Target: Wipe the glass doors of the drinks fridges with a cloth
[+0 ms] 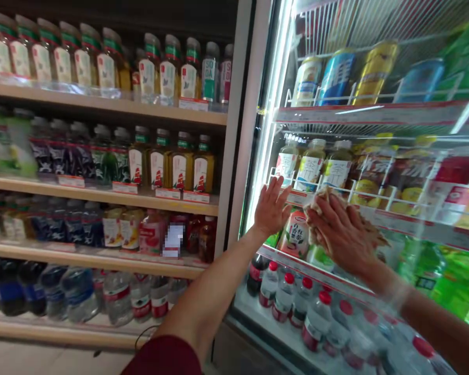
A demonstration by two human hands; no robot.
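My left hand (271, 208) rests open and flat against the glass door (422, 172) of a lit drinks cooler, fingers spread, near the door's left edge. Beside it, my right hand (342, 234) presses a crumpled beige cloth (322, 203) onto the same glass, palm flat on the cloth. Behind the glass stand tea bottles (310, 166) on a wire shelf and a pink juice bottle (296, 234) just below my hands.
To the left, open wooden shelves (101, 195) carry rows of bottled tea, juice and water. The cooler's white frame (242, 130) separates the two. Cans (338, 75) fill the cooler's top shelf, red-capped water bottles (285, 294) the bottom one.
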